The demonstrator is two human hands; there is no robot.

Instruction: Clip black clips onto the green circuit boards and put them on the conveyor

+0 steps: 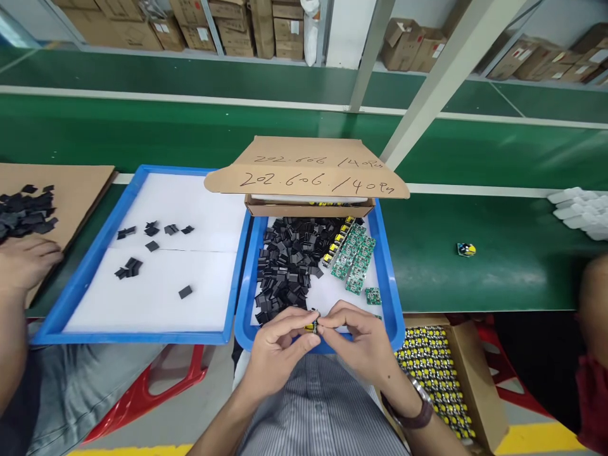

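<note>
Over the front edge of a blue-rimmed tray [392, 304], my left hand [282, 348] and my right hand [358, 342] meet fingertip to fingertip. Between them is a small circuit board with a yellow part [311, 327], mostly covered by my fingers. Both hands pinch it. Just beyond my left hand lies a heap of small black pieces [287, 266]. Green circuit boards [361, 263] lie in rows on the tray's right side, beside a row of boards with yellow parts [338, 242]. One loose green board [373, 296] rests near my right hand.
A cardboard box [308, 209] with a handwritten flap stands at the tray's back. To the left, a second blue-rimmed tray [228, 291] carries scattered black pieces; another person's hand [31, 253] is beyond. A carton of boards [479, 380] sits low right. One board [466, 249] lies on the green bench.
</note>
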